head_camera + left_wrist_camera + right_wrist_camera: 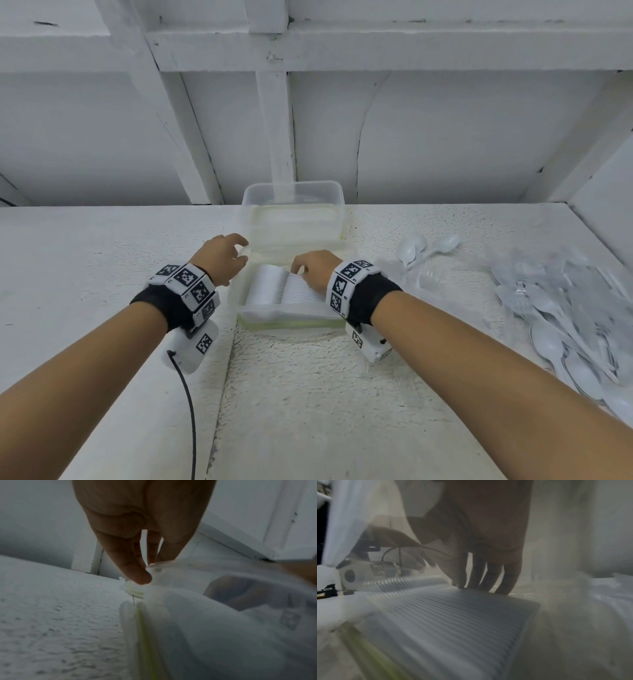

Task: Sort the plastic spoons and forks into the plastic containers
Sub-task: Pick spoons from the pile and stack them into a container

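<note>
Tidying packed row of white plastic spoons (287, 289) in near clear rectangular plastic container (291, 320): right hand (317, 270) fingers straight, pressing row. Left hand (222, 255) pinches container's corner just left. Next: fetch from loose white cutlery pile (565, 308), well right of right hand; far clear container (293, 205) beyond looks empty.

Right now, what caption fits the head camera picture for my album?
Right hand presses stacked white cutlery in a clear container; left hand holds its corner.

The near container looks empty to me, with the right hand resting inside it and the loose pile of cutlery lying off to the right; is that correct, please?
Not quite: the near container is not empty. The head view shows a neat row of stacked white cutlery in it, and the right wrist view shows the right hand with its fingers on that row. The loose pile does lie to the right.
</note>
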`<state>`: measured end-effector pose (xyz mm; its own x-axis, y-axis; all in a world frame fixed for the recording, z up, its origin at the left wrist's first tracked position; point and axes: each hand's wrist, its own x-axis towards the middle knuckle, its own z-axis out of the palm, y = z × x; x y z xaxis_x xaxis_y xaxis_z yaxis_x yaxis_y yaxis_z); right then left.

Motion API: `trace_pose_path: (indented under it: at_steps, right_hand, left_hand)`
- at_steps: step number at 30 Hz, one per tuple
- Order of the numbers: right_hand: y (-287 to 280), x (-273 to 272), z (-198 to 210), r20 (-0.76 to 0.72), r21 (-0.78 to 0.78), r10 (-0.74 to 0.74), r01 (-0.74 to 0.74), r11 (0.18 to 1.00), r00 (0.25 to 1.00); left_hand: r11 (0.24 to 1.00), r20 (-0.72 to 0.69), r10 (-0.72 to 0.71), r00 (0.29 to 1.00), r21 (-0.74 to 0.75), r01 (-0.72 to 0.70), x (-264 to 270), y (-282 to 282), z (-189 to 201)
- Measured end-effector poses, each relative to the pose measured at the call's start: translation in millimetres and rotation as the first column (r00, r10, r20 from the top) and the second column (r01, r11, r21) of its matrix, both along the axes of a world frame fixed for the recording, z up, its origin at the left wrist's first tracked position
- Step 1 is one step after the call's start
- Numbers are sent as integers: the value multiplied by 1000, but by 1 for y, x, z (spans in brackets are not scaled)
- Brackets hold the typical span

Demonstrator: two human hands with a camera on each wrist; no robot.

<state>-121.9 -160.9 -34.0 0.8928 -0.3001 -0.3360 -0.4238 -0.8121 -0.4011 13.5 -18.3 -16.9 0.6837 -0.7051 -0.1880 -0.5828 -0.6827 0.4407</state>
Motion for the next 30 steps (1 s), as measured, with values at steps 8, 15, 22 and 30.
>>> trace_pose_path:
  at_steps: [8, 15, 22, 30]
  right_hand:
    - [-3, -4, 2, 53, 37, -20, 18, 999, 998]
    - [-1, -3, 2, 37, -4, 18, -18, 1000, 999]
    - [-6, -17, 18, 87, 13, 12, -13, 1000, 996]
    - [-40, -83, 75, 319, 118, -56, 19, 993, 946]
  left_hand:
    - [996, -69, 74, 995, -44, -77, -4, -2, 0]
    - [995, -50, 94, 994, -35, -96, -9, -1, 7]
    - [994, 98, 103, 990, -42, -99, -12, 2, 12]
    - [972, 181, -40, 983, -222, 81, -75, -37, 45]
